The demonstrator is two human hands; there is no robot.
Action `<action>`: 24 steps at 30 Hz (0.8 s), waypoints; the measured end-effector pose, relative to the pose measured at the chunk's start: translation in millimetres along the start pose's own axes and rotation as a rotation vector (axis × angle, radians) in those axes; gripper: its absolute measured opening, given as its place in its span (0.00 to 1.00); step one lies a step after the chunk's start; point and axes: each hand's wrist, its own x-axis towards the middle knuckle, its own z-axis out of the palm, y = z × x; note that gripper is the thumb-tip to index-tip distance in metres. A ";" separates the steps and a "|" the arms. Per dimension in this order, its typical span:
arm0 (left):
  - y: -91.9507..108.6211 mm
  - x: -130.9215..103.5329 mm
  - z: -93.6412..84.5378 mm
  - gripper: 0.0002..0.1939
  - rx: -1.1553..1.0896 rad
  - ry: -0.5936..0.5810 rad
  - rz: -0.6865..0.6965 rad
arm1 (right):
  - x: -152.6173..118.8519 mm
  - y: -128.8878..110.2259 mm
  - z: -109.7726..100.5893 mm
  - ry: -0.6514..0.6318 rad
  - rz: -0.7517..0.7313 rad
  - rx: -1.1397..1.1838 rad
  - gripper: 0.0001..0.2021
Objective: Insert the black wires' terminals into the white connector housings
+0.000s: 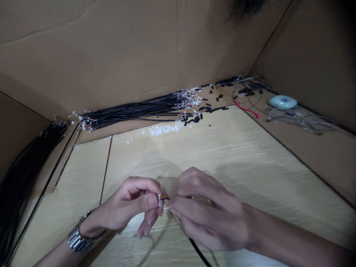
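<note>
1. A small white plastic connector point(160, 200) is pinched between the thumb and forefinger of the left hand point(140, 202), low and near the centre of the view, above the pale wood-grained bench point(222, 148). The remaining fingers are curled loosely beneath.
2. Thin multicoloured wires point(165, 197) are led from the connector to the right hand point(174, 202), whose thumb and fingers are drawn together on them; the exact point of grip is hidden.
3. A thick black sheathed cable point(198, 252) is seen below the right hand, its upper end covered. The wires appear to belong to it, but the join cannot be seen.
4. The connector is presumably held by its body so that the slender wires are left exposed and kept steady between both hands.
5. A long bundle of black cables with white-tipped ends point(133, 111) is laid along the back cardboard wall point(125, 55), probably to keep the working area free.
6. Small white plastic pieces point(165, 128) and short black tubes point(197, 118) are scattered before it, perhaps for easy reach.
7. A dark mark is borne by the pale turquoise rounded object point(283, 102) at right, too small to be read; no brand or label is legible.
</note>
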 end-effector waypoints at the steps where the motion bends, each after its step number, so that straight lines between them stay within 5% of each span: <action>1: 0.6 -0.4 0.5 0.14 -0.008 0.004 0.000 | 2.6 -0.5 -2.8 -0.014 -0.016 -0.021 0.09; 7: 5.1 -2.7 3.8 0.13 -0.050 -0.012 -0.009 | 5.4 0.4 -8.1 -0.076 -0.130 -0.128 0.08; 13: 5.5 -2.8 3.7 0.14 -0.019 -0.024 -0.008 | -4.9 1.3 0.4 0.013 -0.184 -0.183 0.04; 24: 1.5 -3.3 1.7 0.12 0.083 0.019 0.058 | 11.1 -10.5 -9.2 -0.076 0.485 0.404 0.07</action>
